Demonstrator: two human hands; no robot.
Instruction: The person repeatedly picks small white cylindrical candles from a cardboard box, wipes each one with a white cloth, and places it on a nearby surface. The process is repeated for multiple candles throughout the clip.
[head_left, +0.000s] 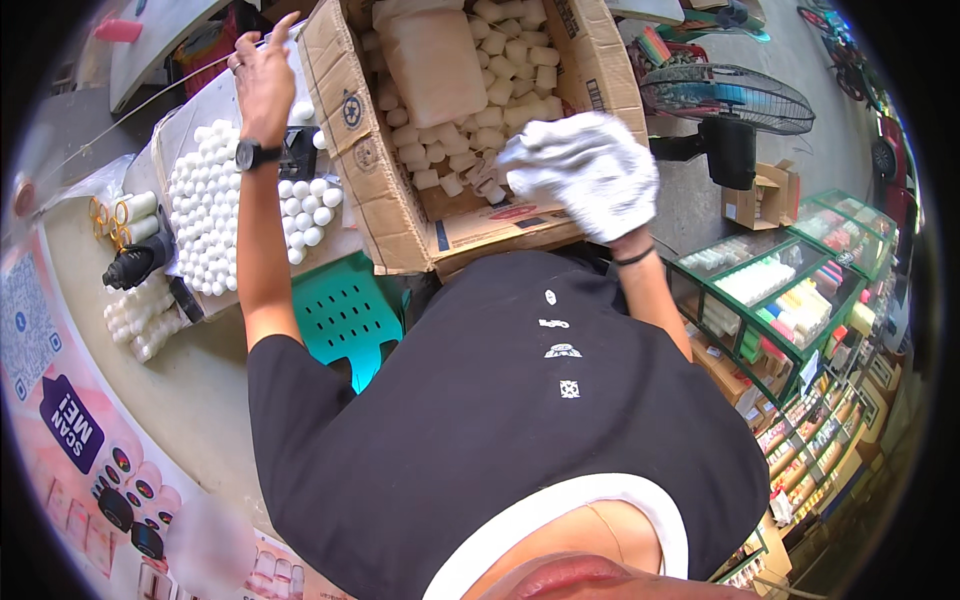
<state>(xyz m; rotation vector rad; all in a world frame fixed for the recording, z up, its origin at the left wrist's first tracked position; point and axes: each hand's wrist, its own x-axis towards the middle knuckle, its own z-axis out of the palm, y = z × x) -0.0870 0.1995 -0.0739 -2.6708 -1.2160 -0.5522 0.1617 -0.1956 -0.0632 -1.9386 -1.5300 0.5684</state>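
Observation:
My left hand is bare, with a black watch on the wrist. It is raised above the table beside the cardboard box, fingers spread apart, and I see nothing held in it. A thin pale cord passes close to its fingers. My right hand wears a white knitted glove and hovers over the near right part of the open box. Motion smears its fingers, so what they hold, if anything, cannot be made out. Inside the box lie many short white cylinders, like small candles, under a pale wrapped block.
Rows of white round-topped pieces cover the table at left, near orange-handled scissors and a black tool. A teal slotted plastic chair stands below. At right are a fan and green-framed display cases.

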